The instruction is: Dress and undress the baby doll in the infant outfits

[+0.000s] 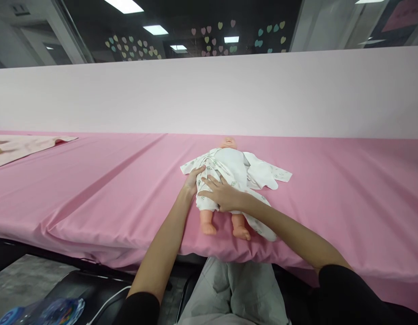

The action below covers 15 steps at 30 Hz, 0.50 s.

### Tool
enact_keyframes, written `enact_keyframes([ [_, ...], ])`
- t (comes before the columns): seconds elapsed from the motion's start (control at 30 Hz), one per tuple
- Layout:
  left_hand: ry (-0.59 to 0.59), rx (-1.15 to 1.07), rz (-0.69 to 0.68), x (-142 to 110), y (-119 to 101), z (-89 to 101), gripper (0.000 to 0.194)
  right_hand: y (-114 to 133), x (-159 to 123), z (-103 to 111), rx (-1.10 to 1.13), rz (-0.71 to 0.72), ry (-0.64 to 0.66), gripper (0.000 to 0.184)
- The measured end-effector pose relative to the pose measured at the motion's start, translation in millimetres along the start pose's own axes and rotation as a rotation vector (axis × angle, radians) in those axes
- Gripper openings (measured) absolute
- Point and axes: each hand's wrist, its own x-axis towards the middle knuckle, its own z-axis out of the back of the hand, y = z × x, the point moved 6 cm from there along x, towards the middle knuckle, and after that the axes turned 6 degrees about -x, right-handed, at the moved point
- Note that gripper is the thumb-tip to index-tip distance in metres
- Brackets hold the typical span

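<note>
Head view: a doll (206,222) is lying on its back on the pink-covered surface (110,189), its feet pointing toward the person.
Left hand (192,180): is curving along the doll's side, thumb over the cloth; whether it is pinching fabric, I cannot tell.
Right hand (223,194): is lying over the lower body with fingers spread, touching the clothes.
Clothes (231,164): are covering the trunk in white printed folds; they are probably soft, light and easily bunching, so the edges are offering the best hold.
Loose sleeve (281,174): is lying spread beside the doll, likely limp.
Doll's handling: its limbs are looking smooth and firm, perhaps slightly slippery, probably not fragile; the trunk is seeming the steadiest hold.
Bottle (62,311): is lying on a black chair (95,289); its contents are staying unclear.
</note>
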Motion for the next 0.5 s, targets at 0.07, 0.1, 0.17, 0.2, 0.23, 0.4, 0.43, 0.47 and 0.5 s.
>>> enact_keyframes([
  [0.07, 0.003, 0.008, -0.013, 2.3, -0.6, 0.8, 0.017, -5.6, -4.7, 10.7, 0.166, 0.067, 0.09, 0.07],
  [0.1, -0.001, 0.01, -0.014, 2.8, -0.7, 1.0, 0.017, -10.2, -8.1, 18.5, 0.296, 0.108, 0.123, 0.067],
  [0.17, -0.023, 0.011, -0.009, 3.0, -0.6, 1.6, 0.015, -26.4, -15.5, 35.9, 0.6, 0.153, 0.131, 0.058],
  [0.2, -0.034, 0.008, -0.003, 3.0, -0.4, 1.7, 0.015, -39.9, -18.4, 43.0, 0.732, 0.122, 0.092, 0.053],
  [0.23, -0.041, 0.004, -0.001, 3.0, -0.5, 1.6, 0.015, -56.8, -20.8, 47.5, 0.823, 0.045, 0.023, 0.046],
  [0.4, -0.08, -0.008, 0.02, 5.0, 0.9, 1.6, 0.017, -127.7, -34.4, 29.8, 0.631, -0.511, -0.191, 0.021],
  [0.43, -0.083, -0.007, 0.029, 5.8, 2.2, 1.1, 0.018, -127.9, -33.2, 22.4, 0.589, -0.508, -0.119, 0.018],
  [0.47, -0.08, -0.001, 0.036, 6.9, 3.8, 0.3, 0.021, -124.0, -30.8, 15.8, 0.574, -0.463, -0.035, 0.016],
  [0.5, -0.078, 0.014, 0.031, 8.0, 5.0, -0.4, 0.023, -117.9, -28.2, 11.4, 0.583, -0.401, 0.036, 0.013],
])
